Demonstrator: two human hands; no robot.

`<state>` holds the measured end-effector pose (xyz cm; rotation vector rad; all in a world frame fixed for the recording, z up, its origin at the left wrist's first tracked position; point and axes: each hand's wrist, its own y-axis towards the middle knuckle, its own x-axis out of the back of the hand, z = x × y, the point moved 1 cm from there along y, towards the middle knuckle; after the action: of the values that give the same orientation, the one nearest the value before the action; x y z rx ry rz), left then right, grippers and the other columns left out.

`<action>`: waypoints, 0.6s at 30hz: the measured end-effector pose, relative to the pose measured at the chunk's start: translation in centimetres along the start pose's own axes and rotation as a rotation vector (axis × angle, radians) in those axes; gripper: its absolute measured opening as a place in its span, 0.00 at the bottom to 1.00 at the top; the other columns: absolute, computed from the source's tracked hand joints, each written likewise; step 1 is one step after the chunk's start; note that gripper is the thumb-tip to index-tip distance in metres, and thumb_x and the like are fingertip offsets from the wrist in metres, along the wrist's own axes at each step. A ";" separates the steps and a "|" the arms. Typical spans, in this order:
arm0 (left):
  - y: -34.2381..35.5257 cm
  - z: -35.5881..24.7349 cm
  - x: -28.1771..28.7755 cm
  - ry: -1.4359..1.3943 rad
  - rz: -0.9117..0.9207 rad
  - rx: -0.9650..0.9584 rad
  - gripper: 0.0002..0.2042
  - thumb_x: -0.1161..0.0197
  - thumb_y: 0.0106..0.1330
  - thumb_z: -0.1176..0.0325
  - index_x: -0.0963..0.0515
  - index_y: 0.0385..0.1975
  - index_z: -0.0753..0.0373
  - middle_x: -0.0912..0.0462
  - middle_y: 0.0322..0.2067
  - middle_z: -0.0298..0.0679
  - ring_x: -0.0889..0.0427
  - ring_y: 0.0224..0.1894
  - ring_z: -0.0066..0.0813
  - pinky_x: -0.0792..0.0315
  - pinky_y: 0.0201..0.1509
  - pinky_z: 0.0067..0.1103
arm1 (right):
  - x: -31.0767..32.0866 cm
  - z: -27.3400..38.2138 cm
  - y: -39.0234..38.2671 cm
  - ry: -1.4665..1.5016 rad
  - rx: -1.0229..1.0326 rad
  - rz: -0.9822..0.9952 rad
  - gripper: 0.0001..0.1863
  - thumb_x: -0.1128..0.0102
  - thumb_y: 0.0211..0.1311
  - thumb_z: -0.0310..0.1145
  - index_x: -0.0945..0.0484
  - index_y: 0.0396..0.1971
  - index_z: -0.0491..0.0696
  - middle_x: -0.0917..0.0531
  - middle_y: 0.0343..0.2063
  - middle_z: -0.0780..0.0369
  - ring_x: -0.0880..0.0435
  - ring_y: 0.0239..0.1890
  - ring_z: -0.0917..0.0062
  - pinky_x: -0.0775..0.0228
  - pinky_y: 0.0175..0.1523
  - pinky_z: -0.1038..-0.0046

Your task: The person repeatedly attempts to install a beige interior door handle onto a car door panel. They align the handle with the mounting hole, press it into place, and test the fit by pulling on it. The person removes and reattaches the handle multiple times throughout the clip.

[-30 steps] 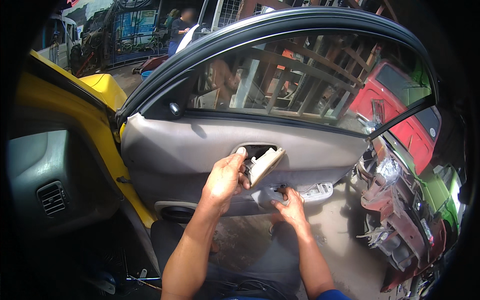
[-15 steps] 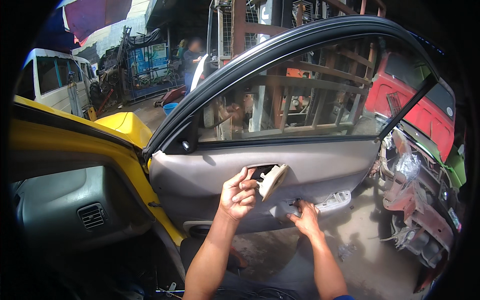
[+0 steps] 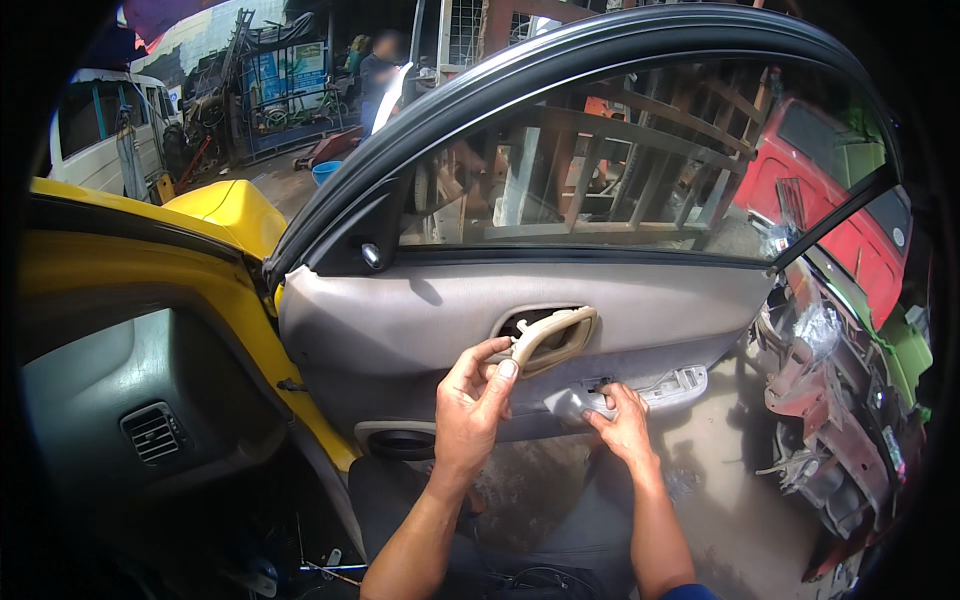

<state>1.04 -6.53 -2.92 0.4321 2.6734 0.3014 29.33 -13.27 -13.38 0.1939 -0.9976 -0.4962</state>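
An open car door fills the middle, with a grey inner panel (image 3: 680,310). My left hand (image 3: 485,400) grips the lower left end of a beige handle surround (image 3: 537,340), thumb along it, fingers bent; the piece sits tilted over the dark handle recess. Below and to the right, my right hand (image 3: 620,425) has curled fingers on a grey plastic piece (image 3: 570,404) at the armrest (image 3: 676,385), with the fingertips partly hidden in it. A speaker opening (image 3: 400,443) lies low on the panel.
The yellow body (image 3: 225,215) and dashboard (image 3: 95,385) are at left. Damaged car parts (image 3: 820,420) and a red body section (image 3: 865,270) crowd the right. Beyond the door are metal frames, a white van (image 3: 90,120), a blue bucket (image 3: 325,171) and another person (image 3: 378,80).
My left fingers have shifted on the beige surround, which now lies flatter over the recess. My right hand stays on the grey piece. The view has moved slightly.
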 end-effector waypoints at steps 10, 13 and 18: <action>-1.3 2.4 -1.7 0.270 -0.282 -0.459 0.10 0.24 0.66 0.80 0.11 0.46 0.69 0.11 0.50 0.47 0.11 0.45 0.27 0.15 0.48 0.20 | 0.6 0.7 0.2 -0.043 0.018 0.020 0.25 0.18 0.52 0.34 0.15 0.51 0.44 0.24 0.34 0.60 0.19 0.46 0.60 0.28 0.57 0.58; -2.1 2.4 -2.1 0.444 -0.227 -0.615 0.12 0.22 0.60 0.82 0.11 0.44 0.69 0.11 0.51 0.52 0.09 0.55 0.43 0.16 0.60 0.30 | 0.9 0.6 0.8 -0.004 -0.010 0.046 0.25 0.19 0.57 0.37 0.16 0.53 0.46 0.18 0.42 0.57 0.16 0.51 0.56 0.26 0.60 0.56; -3.2 3.8 -4.7 0.377 -0.178 -0.643 0.16 0.21 0.60 0.82 0.15 0.47 0.70 0.22 0.66 0.61 0.10 0.58 0.51 0.16 0.64 0.36 | 0.4 -0.4 1.7 -0.072 0.041 0.048 0.24 0.21 0.62 0.39 0.16 0.53 0.44 0.15 0.48 0.52 0.16 0.56 0.51 0.24 0.62 0.53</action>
<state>5.98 -10.60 -5.50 -0.0734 2.7263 1.2372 30.35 -11.97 -12.65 0.1891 -1.0813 -0.4412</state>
